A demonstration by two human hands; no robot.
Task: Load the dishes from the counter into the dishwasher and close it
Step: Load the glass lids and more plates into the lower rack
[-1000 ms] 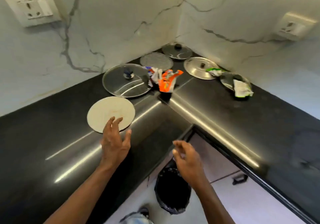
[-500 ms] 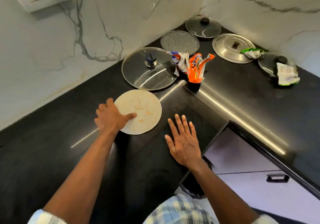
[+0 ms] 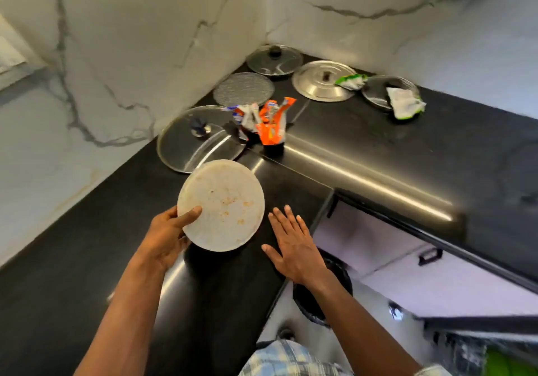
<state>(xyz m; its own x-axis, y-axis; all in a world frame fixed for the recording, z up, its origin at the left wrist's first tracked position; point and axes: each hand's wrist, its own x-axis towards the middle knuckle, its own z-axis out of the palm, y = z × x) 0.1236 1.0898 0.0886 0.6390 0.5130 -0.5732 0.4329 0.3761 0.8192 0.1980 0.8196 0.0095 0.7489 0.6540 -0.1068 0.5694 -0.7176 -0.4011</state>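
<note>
My left hand [image 3: 166, 239] pinches the white plate [image 3: 224, 206], thumb on top, over the black counter [image 3: 72, 259]. My right hand [image 3: 294, 247] lies flat, fingers straight, at its front edge. A glass lid [image 3: 198, 140] and wrappers [image 3: 270, 128] sit just beyond.

One white plate [image 3: 221, 205]. Three glass lids: a large glass lid [image 3: 186, 148] by the tabletop's left wall edge, a small glass lid [image 3: 275, 59] in its back corner, and a third glass lid [image 3: 375, 93] by the right wall edge. One steel lid [image 3: 323, 81]. One mesh disc [image 3: 244, 89]. Two green-and-white wrappers [image 3: 350, 81] [image 3: 404, 107]. Orange wrappers [image 3: 272, 125] are bunched together, so I cannot tell how many.
</note>
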